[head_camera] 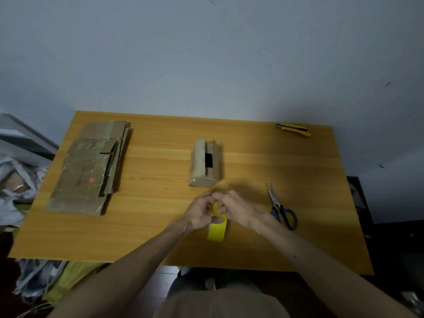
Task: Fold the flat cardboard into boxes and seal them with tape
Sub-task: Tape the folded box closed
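Note:
A roll of yellow tape [217, 229] hangs between my two hands above the front middle of the wooden table [160, 237]. My left hand [199, 212] grips the roll from the left, and my right hand [236, 208] pinches the tape at its top edge. Just beyond my hands stands a small folded cardboard box [205, 164], its top flaps slightly apart with a dark gap between them. At the left of the table, a stack of flat cardboard [91, 166] lies untouched.
Blue-handled scissors [281, 207] lie right of my right hand. A yellow utility knife [293, 129] rests at the far right corner. Clutter and bags [16, 180] sit off the table's left edge. A grey wall rises behind the table.

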